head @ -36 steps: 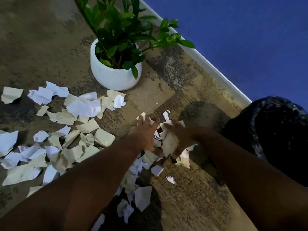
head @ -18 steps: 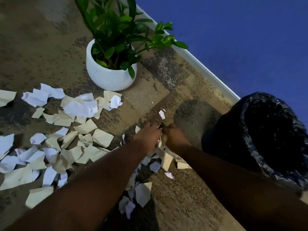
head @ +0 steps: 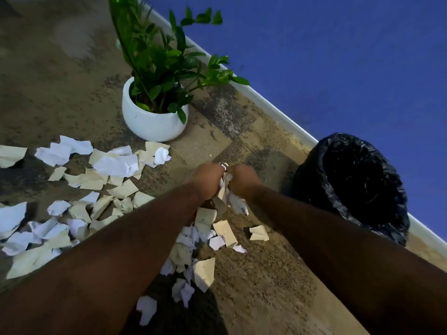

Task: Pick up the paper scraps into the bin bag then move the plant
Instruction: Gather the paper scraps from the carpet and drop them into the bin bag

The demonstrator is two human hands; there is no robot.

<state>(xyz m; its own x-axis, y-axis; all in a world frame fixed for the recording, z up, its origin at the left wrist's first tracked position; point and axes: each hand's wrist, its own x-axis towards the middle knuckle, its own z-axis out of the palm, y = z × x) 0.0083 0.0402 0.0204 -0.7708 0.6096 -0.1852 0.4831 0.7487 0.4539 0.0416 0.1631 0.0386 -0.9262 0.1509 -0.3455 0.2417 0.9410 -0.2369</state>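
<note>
Paper scraps (head: 113, 165) | torn, white and cream | bunch between hands (head: 223, 180)

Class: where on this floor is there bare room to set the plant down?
Bare carpet lies between the bin bag and the fallen scraps. More lies behind the plant pot, far left. Scraps crowd the left.

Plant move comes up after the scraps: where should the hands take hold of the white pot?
Probably the white pot itself, one hand on each side of its rounded wall just under the rim, coming low from the near side. The plant has stems leaning out over the top, so a grip from above looks blocked.
</note>
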